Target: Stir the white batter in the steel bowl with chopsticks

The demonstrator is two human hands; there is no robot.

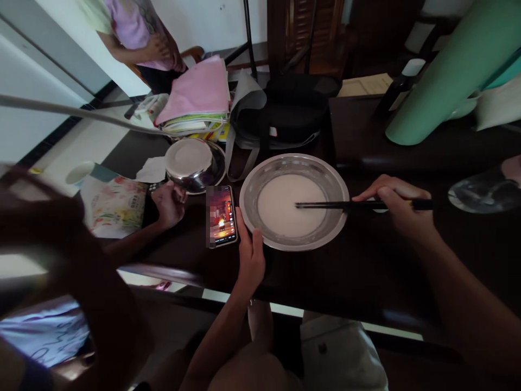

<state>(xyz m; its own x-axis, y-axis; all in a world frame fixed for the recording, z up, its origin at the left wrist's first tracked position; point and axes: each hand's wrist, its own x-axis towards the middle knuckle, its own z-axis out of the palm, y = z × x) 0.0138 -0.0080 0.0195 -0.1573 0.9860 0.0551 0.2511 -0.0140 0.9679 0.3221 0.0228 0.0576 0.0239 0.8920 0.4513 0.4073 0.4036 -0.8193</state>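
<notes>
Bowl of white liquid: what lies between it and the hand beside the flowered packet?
A lit phone and part of the left hand, shown in the head view.

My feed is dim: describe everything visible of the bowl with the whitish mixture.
The wide, round bowl looks like silvery metal, with sloping sides and flared rim. It sits upright on the dark table, holding whitish mixture. The left hand touches its near-left rim; black chopsticks in the right hand pass over its right side.

The right hand (401, 196) holds chopsticks (325, 205) in whitish liquid (279, 203), the left hand (251, 259) touching the bowl (299, 244).
</notes>
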